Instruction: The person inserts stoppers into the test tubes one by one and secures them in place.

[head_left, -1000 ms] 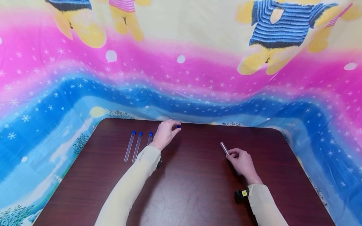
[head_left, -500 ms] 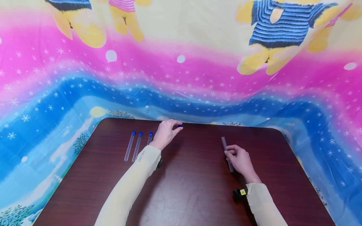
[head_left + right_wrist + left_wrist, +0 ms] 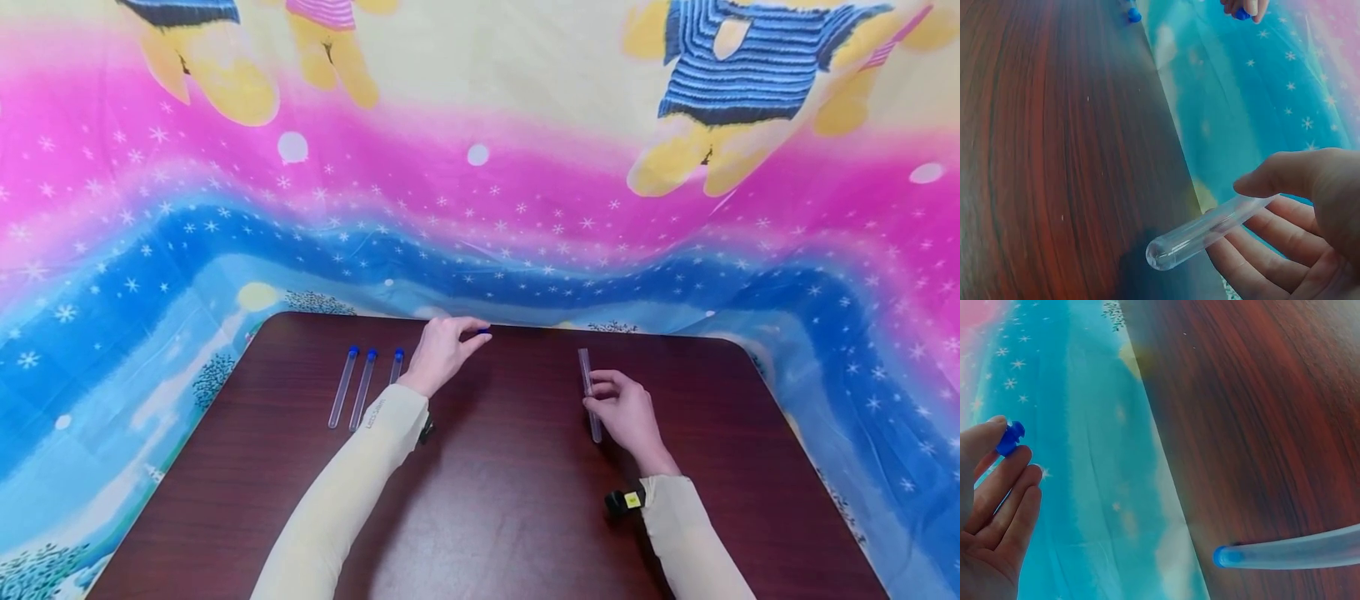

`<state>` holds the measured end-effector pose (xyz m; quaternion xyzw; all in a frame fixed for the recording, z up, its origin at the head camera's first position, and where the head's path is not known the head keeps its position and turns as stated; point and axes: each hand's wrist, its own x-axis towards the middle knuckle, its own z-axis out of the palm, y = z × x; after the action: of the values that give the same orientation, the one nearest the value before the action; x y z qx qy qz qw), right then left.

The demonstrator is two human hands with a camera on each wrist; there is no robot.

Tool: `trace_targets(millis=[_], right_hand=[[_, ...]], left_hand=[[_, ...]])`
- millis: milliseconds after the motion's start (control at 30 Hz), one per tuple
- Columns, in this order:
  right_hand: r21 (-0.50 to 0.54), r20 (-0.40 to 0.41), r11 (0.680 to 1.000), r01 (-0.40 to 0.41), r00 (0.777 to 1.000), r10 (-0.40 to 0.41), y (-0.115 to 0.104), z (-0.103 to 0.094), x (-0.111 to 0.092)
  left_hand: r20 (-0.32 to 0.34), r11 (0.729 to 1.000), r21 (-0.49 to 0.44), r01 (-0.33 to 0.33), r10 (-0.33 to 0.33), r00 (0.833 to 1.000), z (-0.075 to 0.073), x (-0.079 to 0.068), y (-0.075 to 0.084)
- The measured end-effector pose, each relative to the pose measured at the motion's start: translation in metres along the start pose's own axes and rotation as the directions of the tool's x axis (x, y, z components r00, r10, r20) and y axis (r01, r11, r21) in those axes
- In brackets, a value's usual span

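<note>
Between thumb and fingertips, my left hand [image 3: 442, 354] pinches a small blue stopper [image 3: 1011, 438] above the far edge of the table. My right hand [image 3: 626, 412] holds a clear, uncapped test tube [image 3: 587, 379] to the right of it, thumb on one side and fingers on the other. In the right wrist view the rounded closed end of the test tube [image 3: 1182, 245] points down toward the tabletop. The stopper and the open tube are well apart. A capped tube [image 3: 397, 367] lies right beside the left forearm, which hides its lower part.
Two more test tubes with blue caps, one outer [image 3: 343, 387] and one inner [image 3: 364, 387], lie side by side on the dark wooden table [image 3: 495, 500], left of the left arm. A patterned cloth [image 3: 480, 242] hangs behind the table's far edge.
My right hand has turned the tube more upright and moved it up and slightly left. My left hand has shifted a little to the right with the stopper.
</note>
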<state>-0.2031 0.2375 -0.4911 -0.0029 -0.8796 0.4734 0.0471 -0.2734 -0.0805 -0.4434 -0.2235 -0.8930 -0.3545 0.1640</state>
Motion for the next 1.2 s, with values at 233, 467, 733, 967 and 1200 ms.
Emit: trace_targets(millis=[233, 467, 733, 967, 1200], right_hand=[[0.048, 0.013, 0.999, 0.01, 1.0, -0.011, -0.004, 0.006, 0.001], [0.112, 0.047, 0.994, 0.019, 0.999, -0.025, -0.008, 0.011, 0.002], [0.238, 0.081, 0.971, -0.022, 0.997, 0.003, -0.013, 0.02, 0.002], [0.314, 0.118, 0.948, -0.043, 0.993, 0.005, -0.02, 0.029, 0.002], [0.346, 0.147, 0.937, -0.04, 0.989, -0.012, -0.026, 0.039, 0.0]], left_hand=[[-0.012, 0.999, -0.019, -0.027, 0.027, 1.0, -0.001, 0.002, 0.005], [-0.012, 0.999, -0.028, -0.025, 0.024, 1.0, -0.003, 0.004, 0.01], [-0.019, 0.999, -0.029, -0.029, 0.028, 0.999, -0.001, 0.002, 0.014], [-0.013, 0.998, -0.03, -0.053, 0.053, 0.999, 0.0, 0.002, 0.017], [0.0, 0.999, -0.018, -0.037, 0.037, 0.999, 0.0, 0.001, 0.02]])
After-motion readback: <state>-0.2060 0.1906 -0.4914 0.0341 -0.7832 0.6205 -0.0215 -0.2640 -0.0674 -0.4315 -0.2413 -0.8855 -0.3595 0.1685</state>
